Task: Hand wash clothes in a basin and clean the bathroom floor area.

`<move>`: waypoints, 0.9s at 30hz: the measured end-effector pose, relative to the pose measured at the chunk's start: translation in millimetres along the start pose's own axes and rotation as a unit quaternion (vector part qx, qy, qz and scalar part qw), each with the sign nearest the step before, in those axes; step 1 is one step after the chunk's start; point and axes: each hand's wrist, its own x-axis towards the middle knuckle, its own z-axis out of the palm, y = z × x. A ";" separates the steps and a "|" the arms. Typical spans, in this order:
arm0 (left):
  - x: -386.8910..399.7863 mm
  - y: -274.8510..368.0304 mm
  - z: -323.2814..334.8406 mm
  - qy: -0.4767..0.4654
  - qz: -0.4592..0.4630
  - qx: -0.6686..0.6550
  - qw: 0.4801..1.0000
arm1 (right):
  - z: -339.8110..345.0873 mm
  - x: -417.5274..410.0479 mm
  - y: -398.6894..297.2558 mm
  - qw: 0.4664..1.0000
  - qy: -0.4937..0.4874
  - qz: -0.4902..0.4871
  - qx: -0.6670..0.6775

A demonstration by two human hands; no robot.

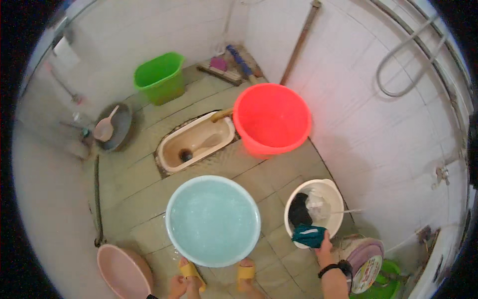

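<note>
My right hand (324,244) grips a dark teal cloth (308,235) with a white strip on it, over the near rim of a white bucket (338,220). Inside that bucket lie a black cloth (298,210) and something whitish, perhaps cloth or plastic (317,203). Low in the picture, my left hand (178,286) is beside my left foot, its fingers seemingly curled; whether it holds anything is unclear. Between the hands and in front of my feet stands a round light-blue basin (213,220) of water.
A squat toilet (198,142) is set in the tiled floor beyond the basin. Around it stand a red bucket (272,116), a green bin (160,80) and a grey basin (125,127) with a pink ladle (104,129). A pink basin (123,271) is at left; a lidded tub (368,265) at right.
</note>
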 end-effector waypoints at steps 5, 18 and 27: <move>-46.6 -129.6 -17.1 -0.008 -0.266 -0.015 0.964 | -0.4 -6.9 -5.2 0.974 -0.087 0.104 -0.179; -111.8 -429.6 -46.5 0.257 -0.378 -0.156 0.876 | 107.2 -189.5 204.1 0.682 -0.436 -0.058 -0.584; -122.3 -497.6 -127.2 0.260 -0.414 -0.423 0.763 | 179.3 -419.4 467.1 0.408 -0.529 -0.117 -0.735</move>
